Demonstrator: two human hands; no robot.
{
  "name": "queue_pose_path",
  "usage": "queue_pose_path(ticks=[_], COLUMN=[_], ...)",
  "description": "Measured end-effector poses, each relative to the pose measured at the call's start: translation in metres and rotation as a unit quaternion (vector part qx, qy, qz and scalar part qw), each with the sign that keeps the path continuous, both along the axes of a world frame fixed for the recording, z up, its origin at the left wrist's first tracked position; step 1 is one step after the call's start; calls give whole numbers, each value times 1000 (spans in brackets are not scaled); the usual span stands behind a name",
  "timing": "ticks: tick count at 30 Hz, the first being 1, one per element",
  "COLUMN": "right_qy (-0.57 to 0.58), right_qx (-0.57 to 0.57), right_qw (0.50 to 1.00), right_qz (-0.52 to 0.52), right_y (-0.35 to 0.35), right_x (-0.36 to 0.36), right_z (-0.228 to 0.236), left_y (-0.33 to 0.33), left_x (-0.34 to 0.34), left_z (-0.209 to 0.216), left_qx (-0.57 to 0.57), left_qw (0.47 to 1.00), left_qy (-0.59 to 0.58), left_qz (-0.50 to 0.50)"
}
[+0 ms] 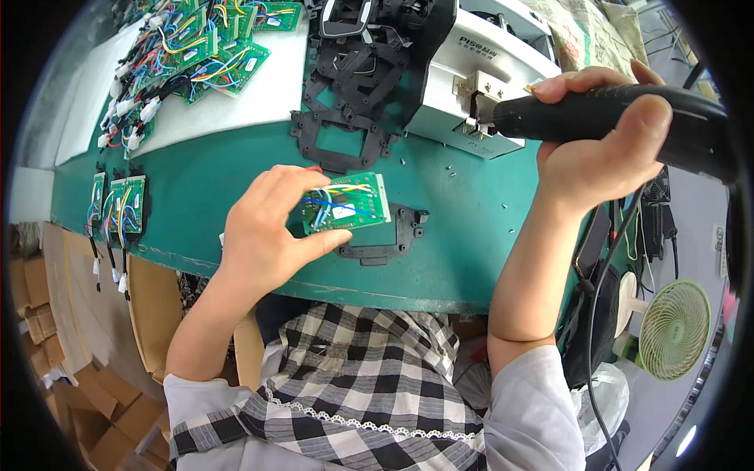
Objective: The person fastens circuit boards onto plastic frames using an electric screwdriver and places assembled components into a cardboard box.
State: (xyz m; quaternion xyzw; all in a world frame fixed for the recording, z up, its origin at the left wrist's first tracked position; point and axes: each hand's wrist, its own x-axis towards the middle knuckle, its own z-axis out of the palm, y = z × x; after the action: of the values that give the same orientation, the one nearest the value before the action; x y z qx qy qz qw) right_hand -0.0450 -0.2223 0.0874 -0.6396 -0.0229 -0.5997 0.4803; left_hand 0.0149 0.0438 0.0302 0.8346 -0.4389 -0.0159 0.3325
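Note:
Between the thumb and fingers of my left hand (271, 224) is a green circuit board (353, 206) with blue, yellow and white wires. It is held just over a black plastic frame (393, 239) that lies on the green table. My right hand (601, 145) is wrapped round a black electric screwdriver (573, 116). The tool's tip meets the front of a silver-white box-shaped machine (463, 98), which looks like a screw feeder, at its small metal outlet. Whether a screw sits on the tip is too small to tell.
Many wired circuit boards (228, 67) are heaped on white foam (236, 122) at the far left. More boards (126, 204) rest at the left table edge, wires hanging over. Black frames (342, 141) are stacked at the back. Loose screws (449, 167) dot the table. A cable (597, 314) hangs at right.

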Motion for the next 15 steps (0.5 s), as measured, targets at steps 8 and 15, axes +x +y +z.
queue_pose_path(ticks=[8,15], right_qy=[111,139], right_qx=[126,133], right_qw=[979,973], right_qz=[113,126], right_y=[34,57], right_x=[-26,-27], right_z=[-22,-31], left_y=[-8,-11], left_x=[-22,-23], left_z=[-23,-27], left_qx=[9,19], left_qw=[996,994], left_qy=[-76,-87], left_qz=[-56,-67])
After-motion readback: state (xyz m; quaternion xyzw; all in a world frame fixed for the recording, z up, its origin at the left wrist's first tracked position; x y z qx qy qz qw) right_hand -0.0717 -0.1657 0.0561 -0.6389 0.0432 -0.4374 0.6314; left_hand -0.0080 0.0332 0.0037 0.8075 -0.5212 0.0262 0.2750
